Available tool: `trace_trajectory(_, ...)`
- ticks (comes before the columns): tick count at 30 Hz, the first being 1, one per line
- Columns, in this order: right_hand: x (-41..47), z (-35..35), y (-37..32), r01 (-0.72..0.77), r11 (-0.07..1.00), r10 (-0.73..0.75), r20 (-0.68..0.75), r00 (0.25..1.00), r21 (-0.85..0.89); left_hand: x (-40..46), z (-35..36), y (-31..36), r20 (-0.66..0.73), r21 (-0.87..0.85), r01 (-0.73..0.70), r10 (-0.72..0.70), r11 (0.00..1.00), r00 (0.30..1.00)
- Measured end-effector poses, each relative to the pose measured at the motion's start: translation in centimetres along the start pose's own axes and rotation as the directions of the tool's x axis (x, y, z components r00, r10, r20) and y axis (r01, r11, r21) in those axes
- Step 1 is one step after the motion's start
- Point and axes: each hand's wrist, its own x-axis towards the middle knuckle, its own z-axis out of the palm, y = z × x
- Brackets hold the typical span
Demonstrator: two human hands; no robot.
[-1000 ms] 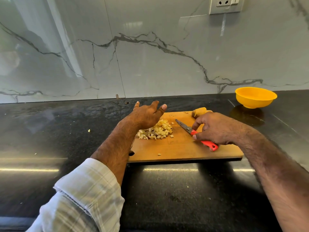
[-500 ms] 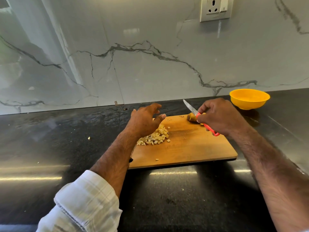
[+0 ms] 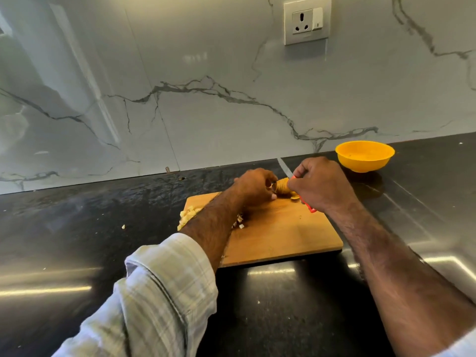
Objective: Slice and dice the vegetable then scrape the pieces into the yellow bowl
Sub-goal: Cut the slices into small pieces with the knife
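— Judging from the heap of diced pieces [image 3: 189, 215] on the cutting board [image 3: 283, 235], how far along is the person?

— Partway. One heap is cut and lies on the board just beside the left forearm, on the near side of the left hand's grip. One uncut piece of vegetable [image 3: 282, 186] remains, so more slicing and dicing is left, and the scraping is not yet done: the yellow bowl [image 3: 364, 155] looks to hold nothing.

— Where is that piece?

— Between the two hands, above the far edge of the board. The left hand [image 3: 253, 185] has its fingers curled round one end of it. The right hand [image 3: 319, 184] is clamped on the knife [image 3: 286, 167]; the blade points away beyond the fist, the red handle end pokes out on its near side.

— And the counts?

— One board, one knife, one bowl well to the right of the grip, one whole piece, one heap. A few stray bits lie on the black counter [image 3: 77, 253] left of the board.
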Motion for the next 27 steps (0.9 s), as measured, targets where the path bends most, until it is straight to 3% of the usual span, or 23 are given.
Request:
trace_trajectory(4,0.2,0.2,0.2,0.015,1.000,-0.015,-0.003,1.000,-0.012,0.3,0.1,-0.5,-0.038,-0.100,0.019,-0.023,0.995,0.999)
trace_trajectory(13,0.5,0.5,0.4,0.061,0.998,-0.060,0.049,0.997,-0.028,-1.1,-0.5,-1.4,-0.145,-0.120,-0.015,-0.002,0.993,0.989)
trace_trajectory(17,0.4,0.6,0.0,0.002,0.998,0.010,0.189,0.982,-0.061,-3.5,-2.2,-3.2,-0.130,-0.142,-0.027,0.008,0.990,0.991)
trace_trajectory(22,-0.2,1.3,-0.7,0.005,0.984,0.078,0.455,0.887,-0.178,-5.8,-2.4,-4.6,-0.088,-0.159,-0.045,0.031,0.986,0.996)
trace_trajectory(27,-0.6,2.2,-1.5,0.070,0.964,0.082,0.538,0.839,-0.256,-5.5,-1.7,-4.7,-0.087,-0.086,-0.023,0.015,0.996,0.996)
